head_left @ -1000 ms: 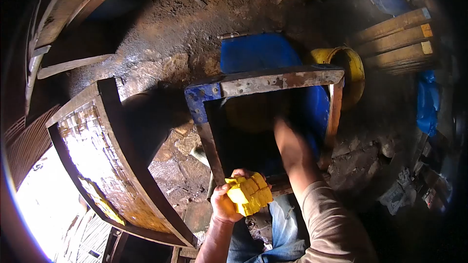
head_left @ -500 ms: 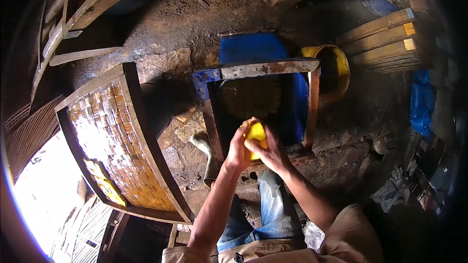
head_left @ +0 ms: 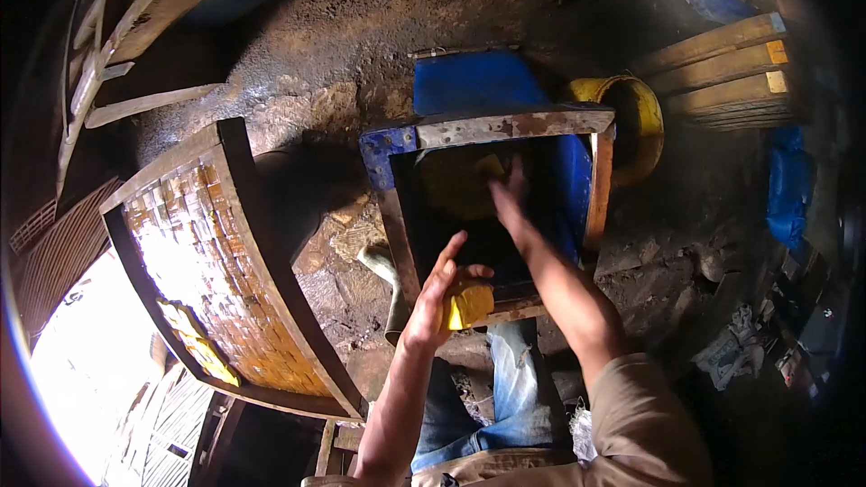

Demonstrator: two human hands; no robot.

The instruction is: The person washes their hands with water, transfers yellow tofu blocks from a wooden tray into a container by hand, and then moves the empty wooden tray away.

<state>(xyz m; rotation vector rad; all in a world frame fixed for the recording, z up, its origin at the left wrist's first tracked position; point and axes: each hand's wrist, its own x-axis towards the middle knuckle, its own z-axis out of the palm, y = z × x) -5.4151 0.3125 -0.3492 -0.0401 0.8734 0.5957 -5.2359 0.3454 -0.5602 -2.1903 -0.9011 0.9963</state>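
My left hand (head_left: 433, 302) is at the near edge of a wooden frame (head_left: 505, 128) with blue paint on its left corner. A small yellow block (head_left: 471, 307) with a wet, bright face rests against the palm, the fingers partly stretched beside it. Inside the frame is a dark, deep blue container (head_left: 570, 185). My right hand (head_left: 512, 194) reaches down into it, smeared by motion and in shadow. Just left of its fingers shows a dim yellowish piece (head_left: 490, 166), over a brownish round patch (head_left: 451, 185) in the container.
A framed woven bamboo tray (head_left: 221, 261) stands tilted at left, with flat yellow pieces (head_left: 200, 343) in its lower corner. Behind the frame lies a blue panel (head_left: 478, 81). A yellow drum (head_left: 645, 140) and stacked wooden boards (head_left: 731, 77) stand right. A boot (head_left: 386, 280) is near the container.
My hands have come apart. The yellow block, formerly between both hands, stays with my left hand, now lower. My right hand has moved forward into the container.
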